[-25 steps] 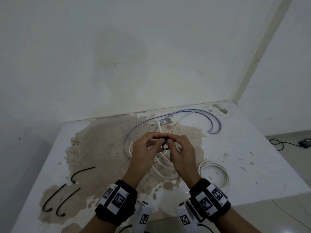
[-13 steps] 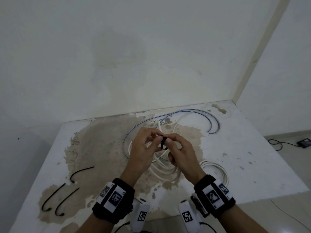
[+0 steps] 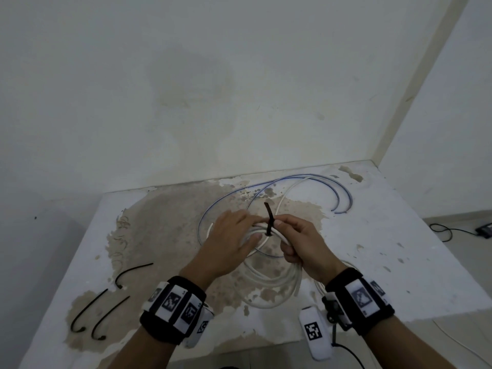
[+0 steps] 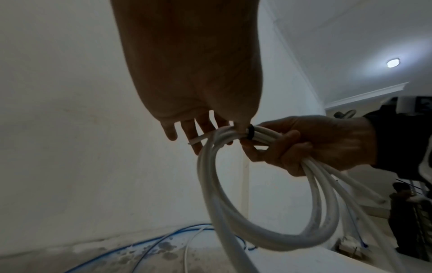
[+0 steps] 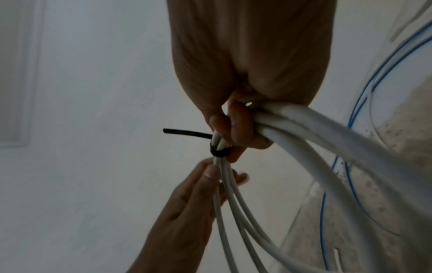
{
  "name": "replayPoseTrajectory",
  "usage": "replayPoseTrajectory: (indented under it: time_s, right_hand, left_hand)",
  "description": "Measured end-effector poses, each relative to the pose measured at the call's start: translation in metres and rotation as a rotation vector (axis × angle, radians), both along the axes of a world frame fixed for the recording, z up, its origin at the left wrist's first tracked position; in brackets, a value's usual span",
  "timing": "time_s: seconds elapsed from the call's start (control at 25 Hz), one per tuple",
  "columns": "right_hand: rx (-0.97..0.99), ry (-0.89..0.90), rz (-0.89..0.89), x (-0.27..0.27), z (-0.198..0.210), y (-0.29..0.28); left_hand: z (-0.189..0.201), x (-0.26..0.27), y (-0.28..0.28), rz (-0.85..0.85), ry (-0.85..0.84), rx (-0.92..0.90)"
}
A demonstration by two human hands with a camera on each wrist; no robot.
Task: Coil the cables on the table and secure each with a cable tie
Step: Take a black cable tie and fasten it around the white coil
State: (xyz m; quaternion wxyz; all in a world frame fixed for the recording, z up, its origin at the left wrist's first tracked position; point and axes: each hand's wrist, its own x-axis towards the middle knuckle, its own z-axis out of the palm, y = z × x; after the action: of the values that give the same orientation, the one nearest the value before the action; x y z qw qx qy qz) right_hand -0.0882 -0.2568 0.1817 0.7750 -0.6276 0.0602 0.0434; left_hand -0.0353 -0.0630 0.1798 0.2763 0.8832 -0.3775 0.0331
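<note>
A white cable coil (image 3: 269, 288) (image 4: 257, 236) hangs between my hands over the table (image 3: 399, 262). A black cable tie (image 3: 269, 225) (image 5: 218, 152) is looped tight round its strands, its tail sticking up. My right hand (image 3: 298, 243) (image 5: 236, 129) grips the bundle with curled fingers just beside the tie. My left hand (image 3: 231, 235) (image 5: 208, 177) pinches the strands on the other side of the tie, thumb in front and fingers behind. A loose blue-and-white cable (image 3: 292, 182) lies on the table behind the hands.
Three spare black cable ties (image 3: 133, 271) (image 3: 87, 310) (image 3: 109, 318) lie at the table's left front. Another white coil (image 3: 318, 286) lies partly hidden under my right wrist. A wall stands behind the table. A black cord (image 3: 447, 231) lies on the floor at the right.
Before, both hands pinched the tie's small loop at their fingertips. Now the tie sits tight on the coil with its tail up, and my left hand has shifted onto the strands.
</note>
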Motion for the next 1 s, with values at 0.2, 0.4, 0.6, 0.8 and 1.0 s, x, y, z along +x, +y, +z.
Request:
replayPoseTrajectory:
  time_s: [0.2, 0.4, 0.6, 0.8, 1.0]
  right_hand:
    - [-0.261, -0.099, 0.040, 0.004, 0.010, 0.005]
    - [-0.252, -0.076, -0.038, 0.002, 0.001, 0.016]
    - [0.152, 0.083, -0.278, 0.009, -0.006, 0.026]
    - [0.004, 0.095, -0.304, 0.012, -0.010, 0.016]
    - [-0.319, -0.095, -0.134, -0.003, -0.013, 0.028]
  left_hand:
    - [-0.006, 0.003, -0.007, 0.132, 0.078, -0.095]
    - [-0.007, 0.001, -0.017, 0.381, 0.244, -0.450]
    - [-0.001, -0.001, -0.029, 0.458, 0.436, -0.644]
    - [-0.005, -0.012, -0.023, 0.449, 0.399, -0.569]
    - [-0.008, 0.005, -0.019, 0.714, 0.497, -0.620]
